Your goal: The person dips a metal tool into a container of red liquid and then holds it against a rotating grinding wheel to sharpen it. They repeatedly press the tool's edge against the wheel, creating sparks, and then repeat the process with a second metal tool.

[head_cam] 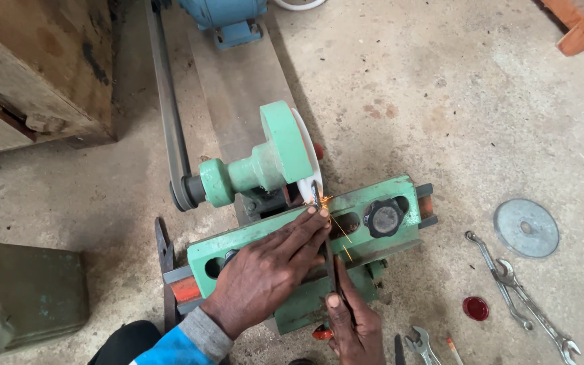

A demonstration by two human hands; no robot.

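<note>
Grey concrete floor [441, 101] carries green cast-metal grinding machine [265, 169], dark drive belt [170, 122] running up to blue motor [228, 17]. White grinding wheel [309, 165] on spindle above green slotted tool rest [272, 236] with black star knob [383, 217]. Left hand [272, 270] flat on rest, fingertips pressing long dark metal blade [330, 260] near wheel; orange sparks at contact. Right hand [353, 321] closed around blade's near end, red-orange handle just visible. Round grey metal disc [526, 228], steel spanners [518, 290], small red cap [475, 308] lie on floor to right.

One head-worn camera looks steeply down, close above the green grinder [292, 223].
</note>
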